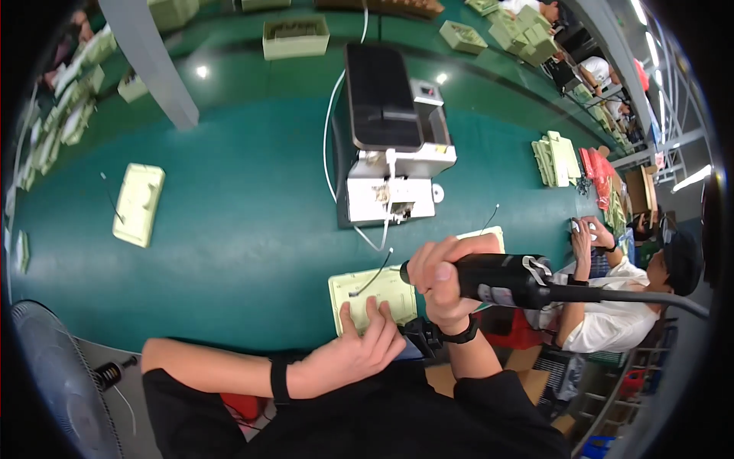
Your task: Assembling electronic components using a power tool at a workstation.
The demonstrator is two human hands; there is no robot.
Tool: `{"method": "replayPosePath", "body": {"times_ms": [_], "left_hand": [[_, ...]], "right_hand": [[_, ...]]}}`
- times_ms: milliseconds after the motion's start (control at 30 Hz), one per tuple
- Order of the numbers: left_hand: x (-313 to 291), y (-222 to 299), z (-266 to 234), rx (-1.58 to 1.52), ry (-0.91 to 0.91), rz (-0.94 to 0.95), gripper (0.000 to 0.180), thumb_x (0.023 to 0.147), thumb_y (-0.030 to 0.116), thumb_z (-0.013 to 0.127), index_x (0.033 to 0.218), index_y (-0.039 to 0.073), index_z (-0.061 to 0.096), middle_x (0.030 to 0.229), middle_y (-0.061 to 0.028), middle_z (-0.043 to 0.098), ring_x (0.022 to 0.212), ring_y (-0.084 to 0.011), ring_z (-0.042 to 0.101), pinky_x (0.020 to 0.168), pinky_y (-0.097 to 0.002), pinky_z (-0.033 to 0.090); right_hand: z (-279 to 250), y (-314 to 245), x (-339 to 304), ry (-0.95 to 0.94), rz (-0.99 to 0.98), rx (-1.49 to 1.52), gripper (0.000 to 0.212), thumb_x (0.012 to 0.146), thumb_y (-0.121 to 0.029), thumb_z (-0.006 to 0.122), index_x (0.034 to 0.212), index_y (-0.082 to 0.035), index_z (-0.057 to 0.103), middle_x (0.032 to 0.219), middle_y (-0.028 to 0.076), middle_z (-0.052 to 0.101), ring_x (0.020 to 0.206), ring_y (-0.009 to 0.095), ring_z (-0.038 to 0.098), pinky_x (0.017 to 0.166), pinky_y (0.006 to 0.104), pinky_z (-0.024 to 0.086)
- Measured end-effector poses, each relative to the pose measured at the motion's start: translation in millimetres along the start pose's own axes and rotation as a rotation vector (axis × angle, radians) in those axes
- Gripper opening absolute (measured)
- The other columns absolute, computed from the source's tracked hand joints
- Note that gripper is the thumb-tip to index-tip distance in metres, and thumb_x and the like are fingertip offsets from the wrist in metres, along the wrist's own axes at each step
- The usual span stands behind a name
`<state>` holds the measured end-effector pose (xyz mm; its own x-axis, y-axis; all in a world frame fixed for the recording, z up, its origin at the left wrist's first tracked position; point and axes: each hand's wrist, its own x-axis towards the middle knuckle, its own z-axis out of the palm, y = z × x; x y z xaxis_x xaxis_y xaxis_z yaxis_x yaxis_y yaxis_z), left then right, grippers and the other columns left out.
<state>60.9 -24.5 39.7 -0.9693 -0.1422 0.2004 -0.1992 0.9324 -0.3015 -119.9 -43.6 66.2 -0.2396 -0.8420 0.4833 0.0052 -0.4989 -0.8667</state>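
A pale yellow-green plastic cover (394, 289) lies on the green table directly before me. A thin black cable (380, 273) rises from its upper face. My left hand (365, 342) rests on the cover's near part, fingers stretched and apart, holding nothing. My right hand (447, 279) is wrapped round a black electric screwdriver (501, 281), held almost level. Its tip points left, by the cover's far right corner; whether it touches a screw is hidden. Partly behind my right hand sits a second pale cover (493, 238), also with a thin cable.
Beyond the cover stands a white-and-grey benchtop machine (359, 200) with a black screen (382, 99) and white cable. Another pale cover (138, 205) lies left, stacked covers (562, 159) right. A grey post (153, 61), a fan (57, 382) and a seated person (612, 298) flank the space.
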Motion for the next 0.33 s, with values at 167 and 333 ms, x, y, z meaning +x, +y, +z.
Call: {"method": "replayPosePath", "body": {"times_ms": [167, 333], "left_hand": [[18, -58, -39, -0.406, -0.134, 0.014, 0.023, 0.085, 0.022, 0.062, 0.101, 0.005, 0.063, 0.108, -0.0153, 0.068, 0.1, -0.0321, 0.067, 0.063, -0.0402, 0.059], [40, -132, -84, -0.743, 0.263, -0.206, 0.023, 0.075, 0.018, 0.072, 0.094, 0.007, 0.067, 0.1, -0.0154, 0.066, 0.095, -0.0346, 0.065, 0.067, -0.0382, 0.057]], "right_hand": [[-9, 14, -4, 0.037, -0.05, 0.049, 0.026, 0.094, -0.006, 0.062, 0.107, -0.008, 0.04, 0.064, 0.003, 0.046, 0.05, 0.012, 0.044, 0.046, 0.0289, 0.042], [-19, 9, 6, -0.176, -0.23, -0.292, 0.034, 0.09, -0.005, 0.064, 0.12, -0.004, 0.046, 0.073, 0.008, 0.057, 0.06, 0.017, 0.057, 0.059, 0.0326, 0.051]]}}
